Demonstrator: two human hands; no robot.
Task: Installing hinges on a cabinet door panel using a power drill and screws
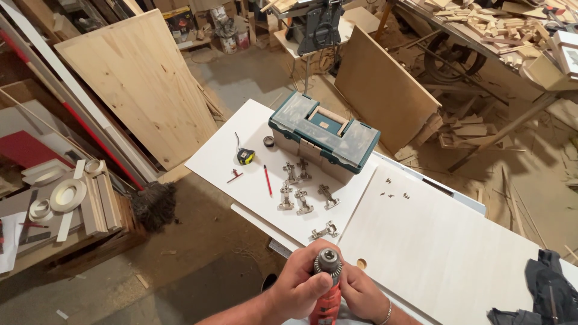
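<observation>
An orange power drill point(326, 301) with a grey metal chuck point(329, 262) points up at the bottom middle. My left hand point(298, 286) wraps the chuck and the drill's front. My right hand point(361, 295) holds the drill's body from the other side. Just beyond the chuck, a round bored hole point(361, 263) shows in the white panel point(445, 241). A metal cabinet hinge point(325, 230) lies on the panel edge close to the hands.
Several more hinges point(303, 188), a red pencil point(267, 179), a yellow tape measure point(244, 156) and a teal toolbox point(325, 132) rest on a second white panel point(229, 150). Small screws point(394, 194) lie scattered. A dark cloth point(542, 289) sits at the right. Wood boards lean at left.
</observation>
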